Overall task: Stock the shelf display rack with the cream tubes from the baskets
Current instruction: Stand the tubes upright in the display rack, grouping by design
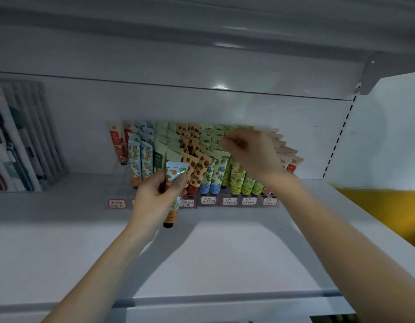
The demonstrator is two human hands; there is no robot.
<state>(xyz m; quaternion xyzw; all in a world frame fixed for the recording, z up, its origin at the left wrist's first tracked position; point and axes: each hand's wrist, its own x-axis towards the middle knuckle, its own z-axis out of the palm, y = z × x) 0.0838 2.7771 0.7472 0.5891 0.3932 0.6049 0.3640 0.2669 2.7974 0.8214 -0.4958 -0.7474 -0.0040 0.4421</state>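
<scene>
A clear display rack [155,206] with handwritten red-framed price labels stands at the back of a white shelf. Rows of cream tubes [201,157] fill it, standing cap down in columns sorted by colour. My left hand [155,197] grips a light-blue tube with an orange-fruit print [175,183], cap down, in front of the rack's left half. My right hand [248,150] reaches over the rack's right half, its curled fingertips among the tops of the green and yellow tubes; whether it pinches one is not clear. No baskets are in view.
Toothbrush packs [13,145] stand in a grey holder at the shelf's left end. A white side panel [376,136] with a yellow lower part closes off the right. The white shelf [213,257] runs toward me, and another shelf hangs overhead.
</scene>
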